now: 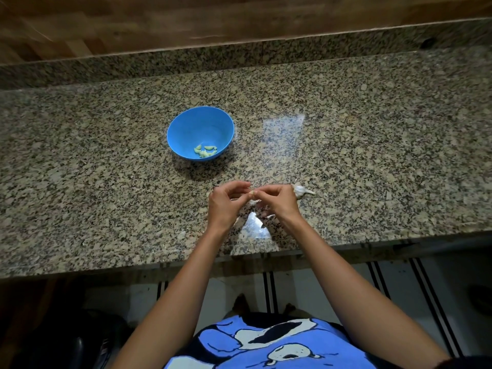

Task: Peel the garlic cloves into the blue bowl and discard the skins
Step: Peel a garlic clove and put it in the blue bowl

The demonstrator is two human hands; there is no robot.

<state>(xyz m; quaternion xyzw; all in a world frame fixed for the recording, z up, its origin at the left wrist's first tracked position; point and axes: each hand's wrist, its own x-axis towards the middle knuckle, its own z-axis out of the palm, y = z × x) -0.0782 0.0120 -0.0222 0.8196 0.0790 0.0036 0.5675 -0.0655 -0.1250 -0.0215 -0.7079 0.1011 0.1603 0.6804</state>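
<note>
A blue bowl (pixel 186 123) stands on the granite counter (pixel 106 182), with several peeled pale cloves (pixel 205 151) at its bottom. In front of it, my left hand (pixel 226 203) and my right hand (pixel 277 202) meet over the counter. Both pinch one small garlic clove (pixel 252 193) between their fingertips. The rest of the garlic bulb (pixel 300 190), white with a stalk, lies on the counter just right of my right hand. Pale bits of skin (pixel 251 202) show below the hands, partly hidden.
The counter's front edge (pixel 186 259) runs just below my wrists. A raised granite ledge (pixel 239 57) and a wooden wall (pixel 159 20) close the back. Dark objects sit on the floor at lower left (pixel 66 342).
</note>
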